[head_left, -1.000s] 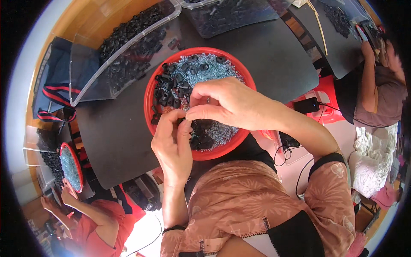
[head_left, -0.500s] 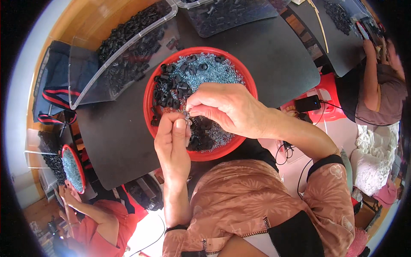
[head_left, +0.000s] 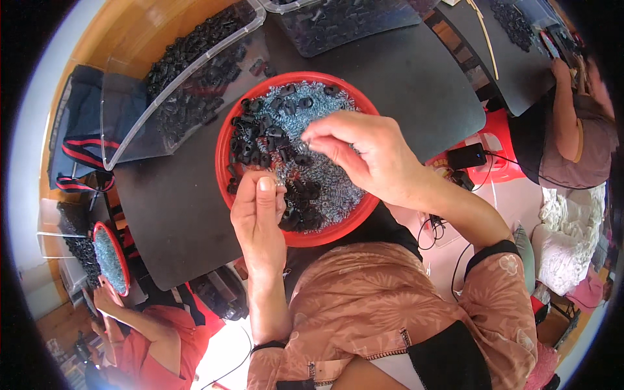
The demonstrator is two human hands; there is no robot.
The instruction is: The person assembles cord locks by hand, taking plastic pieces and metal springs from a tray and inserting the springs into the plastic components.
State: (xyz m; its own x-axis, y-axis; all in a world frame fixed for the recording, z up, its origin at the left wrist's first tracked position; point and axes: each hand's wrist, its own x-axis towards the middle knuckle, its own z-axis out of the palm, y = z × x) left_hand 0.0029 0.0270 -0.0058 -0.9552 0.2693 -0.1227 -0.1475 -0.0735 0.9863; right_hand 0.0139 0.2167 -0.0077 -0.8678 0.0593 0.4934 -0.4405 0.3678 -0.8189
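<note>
- Your right hand has come off your left hand: half a second ago the fingertips nearly met, now there's a clear gap, right hand farther up and to the right
- Left hand — thumb laid over curled fingers, closed in a pinch on small silvery wire bits; they look like coils, exact count and shape too small to tell
- Right hand — thumb and index tips close together, other fingers curled in behind; can't tell whether the tips meet or grip anything
- Both hands are over the round red plastic basin, left one at its near-left side, right one above the middle
- Loose silvery-blue coiled metal springs fill the far side and right of the basin, right fingertips just above that heap
- Small black hollow plastic pieces lie mostly along the left, a few on top of the springs; another dark clump sits in the near part, just beside your left fingers
- What the parting means, my read: the left pinch alone now carries those wire bits, and the right hand is free of them and within easy reach of the springs
- Basin has barely shifted on the dark tabletop; contents look much the same
</note>
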